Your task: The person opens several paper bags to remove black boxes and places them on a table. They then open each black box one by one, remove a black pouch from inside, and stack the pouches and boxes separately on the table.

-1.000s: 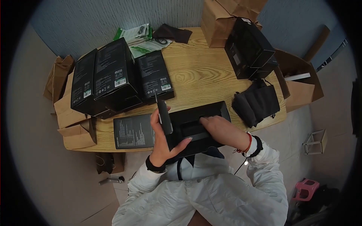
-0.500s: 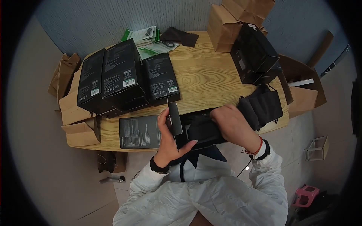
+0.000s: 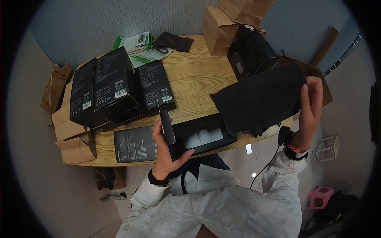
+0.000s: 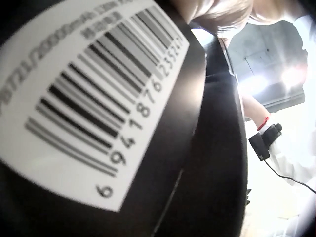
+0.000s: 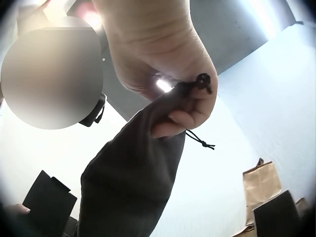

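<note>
My left hand (image 3: 164,156) grips the left end of an opened black box (image 3: 228,139), its thumb along the near edge and its fingers behind the raised end flap (image 3: 167,127). A white printed sheet (image 3: 204,139) lies inside the box. Close up in the left wrist view is a white barcode label (image 4: 108,89) on dark card. My right hand (image 3: 311,105) pinches a black drawstring pouch (image 3: 258,99) by its top, raised above the table's right side. A knotted cord (image 5: 201,140) hangs from the pouch in the right wrist view.
Black printed boxes (image 3: 113,83) stand at the left, with a flat grey printed panel (image 3: 135,146) before them. Green-and-white packets (image 3: 139,43) and a dark cloth (image 3: 174,41) lie at the back. Brown paper bags (image 3: 218,31) and another black box (image 3: 252,51) stand back right.
My right hand has drawn the black pouch out of the box and lifted it up to the right, exposing the white sheet inside. My left hand keeps its hold on the box.
</note>
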The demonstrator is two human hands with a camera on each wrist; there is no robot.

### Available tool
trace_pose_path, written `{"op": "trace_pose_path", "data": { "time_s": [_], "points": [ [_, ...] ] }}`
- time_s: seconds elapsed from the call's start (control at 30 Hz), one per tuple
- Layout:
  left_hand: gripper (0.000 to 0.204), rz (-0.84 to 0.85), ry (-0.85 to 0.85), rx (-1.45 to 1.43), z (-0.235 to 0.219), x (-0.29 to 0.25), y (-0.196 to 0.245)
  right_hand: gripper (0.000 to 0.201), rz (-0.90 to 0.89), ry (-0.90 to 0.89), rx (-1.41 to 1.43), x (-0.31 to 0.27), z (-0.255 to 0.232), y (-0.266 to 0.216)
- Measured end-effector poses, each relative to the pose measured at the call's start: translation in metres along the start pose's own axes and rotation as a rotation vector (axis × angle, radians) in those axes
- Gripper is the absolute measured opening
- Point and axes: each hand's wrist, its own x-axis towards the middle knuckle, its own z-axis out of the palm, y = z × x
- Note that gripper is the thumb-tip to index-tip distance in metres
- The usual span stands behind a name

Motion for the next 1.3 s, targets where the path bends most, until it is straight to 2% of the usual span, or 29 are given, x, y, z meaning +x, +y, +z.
{"op": "trace_pose_path", "data": {
  "time_s": [0.2,0.3,0.37,0.4,0.43,0.47,0.53,0.57,0.6,0.67,0.73,0.8,0.83,0.87,0.9,1.0,1.03,1.07,1.13,1.17,1.23,1.27,1.3],
  "points": [
    [0.106,-0.012,-0.002,0.023,0.000,-0.001,-0.002,0.010,-0.032,0.032,-0.091,0.021,-0.042,0.013],
    [0.106,-0.011,0.014,-0.008,0.001,0.002,0.001,0.011,0.038,0.000,-0.124,0.025,-0.065,0.037],
    [0.107,-0.010,0.013,-0.005,0.001,0.003,0.003,0.011,0.168,-0.032,-0.167,0.024,-0.081,0.063],
    [0.107,-0.007,0.012,-0.003,0.001,0.003,0.004,0.011,0.166,-0.063,-0.186,0.024,-0.088,0.079],
    [0.107,-0.008,0.014,-0.003,0.002,0.004,0.004,0.012,0.164,-0.094,-0.206,0.021,-0.097,0.100],
    [0.107,-0.005,0.016,-0.012,0.002,0.004,0.004,0.012,0.312,-0.085,-0.135,0.017,-0.112,0.131],
    [0.108,-0.003,0.018,-0.022,0.004,0.005,0.004,0.015,0.354,-0.091,-0.250,0.003,-0.121,0.172],
    [0.108,0.000,0.023,-0.024,0.004,0.006,0.005,0.024,0.412,-0.080,-0.551,-0.009,-0.117,0.175],
    [0.109,0.002,0.030,-0.022,0.004,0.006,0.006,0.024,0.411,-0.084,-0.547,-0.016,-0.111,0.170],
    [0.110,-0.018,0.013,0.014,0.003,0.008,0.010,0.040,0.179,-0.076,-0.865,-0.028,-0.085,0.150],
    [0.111,-0.056,-0.017,0.056,0.003,0.008,0.015,0.069,0.139,-0.233,-0.487,-0.038,-0.045,0.101],
    [0.114,-0.080,-0.071,0.074,0.002,0.008,0.019,0.093,0.128,-0.552,-0.263,-0.050,-0.012,0.061],
    [0.117,-0.098,-0.126,0.078,0.002,0.008,0.020,0.100,0.143,-0.674,-0.152,-0.058,0.002,0.058],
    [0.114,-0.081,-0.100,0.085,0.003,0.008,0.016,0.107,0.156,-0.792,-0.040,-0.065,0.015,0.054],
    [0.114,-0.078,-0.112,0.089,0.002,0.009,0.018,0.103,0.082,-0.838,-0.030,-0.069,0.029,0.047],
    [0.115,-0.071,-0.110,0.042,0.001,0.009,0.020,0.094,0.144,-0.890,0.002,-0.084,0.058,0.054],
    [0.114,-0.070,-0.089,0.029,0.001,0.008,0.017,0.083,0.102,-0.850,-0.084,-0.090,0.066,0.059],
    [0.114,-0.070,-0.067,0.016,0.001,0.007,0.015,0.083,0.103,-0.839,-0.078,-0.093,0.072,0.059],
    [0.115,-0.088,-0.106,0.051,-0.001,0.007,0.016,0.073,-0.007,-0.819,-0.224,-0.096,0.079,0.059],
    [0.115,-0.109,-0.135,0.080,-0.001,0.007,0.016,0.073,-0.004,-0.813,-0.217,-0.096,0.079,0.058],
    [0.114,-0.109,-0.117,0.061,0.001,0.006,0.014,0.065,-0.109,-0.913,-0.127,-0.091,0.076,0.056],
    [0.113,-0.108,-0.094,0.037,0.002,0.005,0.013,0.065,-0.107,-0.911,-0.119,-0.092,0.078,0.057],
    [0.113,-0.112,-0.098,0.043,0.000,0.005,0.012,0.063,0.023,-0.856,-0.067,-0.093,0.080,0.059]
  ]
}}
